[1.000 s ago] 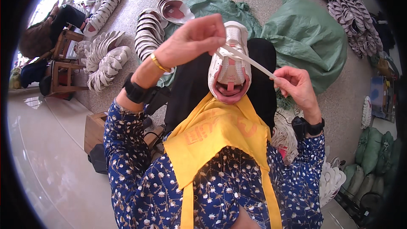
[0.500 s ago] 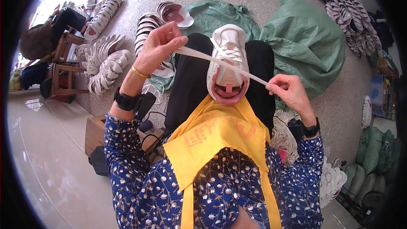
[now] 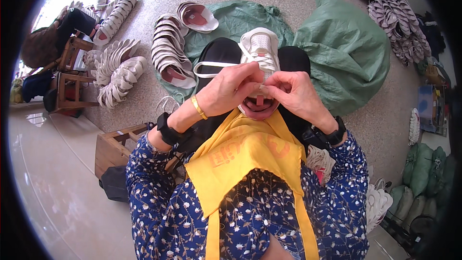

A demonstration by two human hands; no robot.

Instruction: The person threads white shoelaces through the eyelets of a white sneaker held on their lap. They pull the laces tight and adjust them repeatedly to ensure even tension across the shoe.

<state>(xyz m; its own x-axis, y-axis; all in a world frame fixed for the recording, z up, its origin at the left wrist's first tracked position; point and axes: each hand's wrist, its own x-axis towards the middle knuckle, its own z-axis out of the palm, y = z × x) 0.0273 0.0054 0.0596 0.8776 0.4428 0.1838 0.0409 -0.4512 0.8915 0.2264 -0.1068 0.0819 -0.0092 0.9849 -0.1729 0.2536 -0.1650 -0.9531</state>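
A white sneaker (image 3: 260,40) with a pink lining rests between my knees, toe pointing away and its opening facing me. Its white shoelace (image 3: 206,74) arcs out in a loop to the left of the shoe. Over the upper lace holes, my left hand (image 3: 230,88) is pinched at the lace, thumb against forefinger. My right hand (image 3: 297,97) meets it there, also pinching, and the fingertips of both nearly touch. A small pale bit of lace shows between them; the rest of what they grip is hidden by my fingers.
Stacks of white shoe uppers (image 3: 169,48) lie on the floor at left, with more uppers (image 3: 120,79) beyond. A green sack (image 3: 344,53) lies at right. A yellow apron (image 3: 245,149) covers my lap. A wooden stool (image 3: 113,151) stands near my left elbow.
Both hands have come together over the shoe, the left moving right and down, the right moving left. The lace, stretched straight between them before, now hangs in a loop.
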